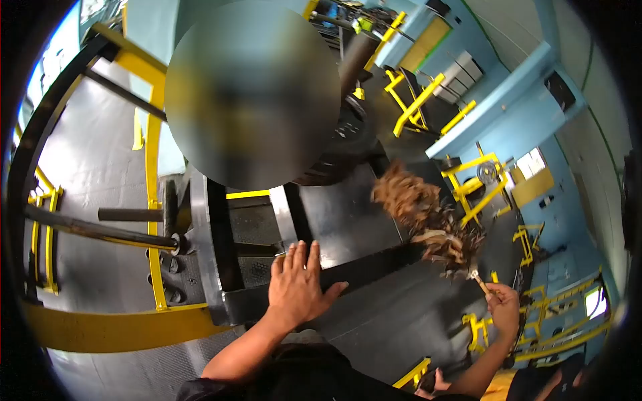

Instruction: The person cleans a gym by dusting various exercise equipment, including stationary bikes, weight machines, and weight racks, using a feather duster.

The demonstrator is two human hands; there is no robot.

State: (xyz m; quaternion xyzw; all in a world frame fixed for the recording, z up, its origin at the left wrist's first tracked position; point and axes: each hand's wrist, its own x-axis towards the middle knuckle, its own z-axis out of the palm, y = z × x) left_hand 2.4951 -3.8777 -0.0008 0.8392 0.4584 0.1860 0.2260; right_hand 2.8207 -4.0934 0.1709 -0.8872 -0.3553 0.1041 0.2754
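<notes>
My left hand (295, 287) lies palm down with fingers stretched out on the dark edge of a black machine frame (257, 301). At the right, my right hand (503, 309) is wrapped round the thin wooden handle of a feather duster (433, 224). The duster's brown feathers point up and to the left, overlapping the far right end of the black frame in this view. Between the frame's bars, a smooth dark panel (348, 220) reaches away from me. A round blur hides what lies beyond it.
A yellow upright (155, 194) and a horizontal bar (100, 227) stand at my left, with a curved yellow beam (120, 329) low in front. Yellow gym machines (478, 180) line the right side. Another person's hand (440, 382) shows at the bottom right. Sandals (174, 294) lie on the floor.
</notes>
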